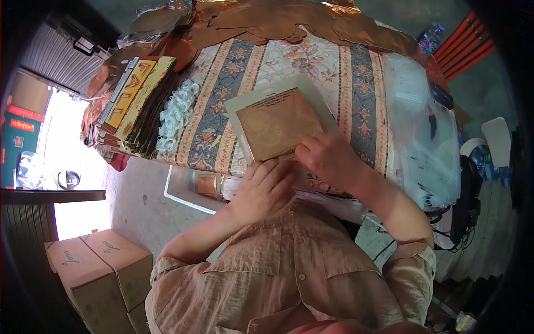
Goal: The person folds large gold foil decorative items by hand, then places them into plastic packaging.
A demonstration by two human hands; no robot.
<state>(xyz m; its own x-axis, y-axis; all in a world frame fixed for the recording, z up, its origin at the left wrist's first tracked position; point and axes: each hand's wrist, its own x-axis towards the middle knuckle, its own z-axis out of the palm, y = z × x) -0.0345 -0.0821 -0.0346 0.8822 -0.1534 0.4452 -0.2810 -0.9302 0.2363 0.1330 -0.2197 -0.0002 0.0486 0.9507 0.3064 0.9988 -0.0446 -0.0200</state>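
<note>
Foil square, flat and copper-coloured, inside clear plastic sleeve; seal unclear. Right hand pinches 5 o'clock edge; left hand curled at 6, grip hidden.

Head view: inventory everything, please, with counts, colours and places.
packet: one, copper, grey border, table centre
printed packs: stack, yellow-brown, table left
rings: many, white, beside stack
plastic bags: count unclear, clear, table right
foil sheets: several, copper, far edge
patterned cloth: one, cream-grey, over table
tray: one, white-rimmed, below table edge
cartons: at least two, brown, lower left
slats: several, orange-red, upper right
left hand, right hand: one each, bare, packet's lower edge
</note>
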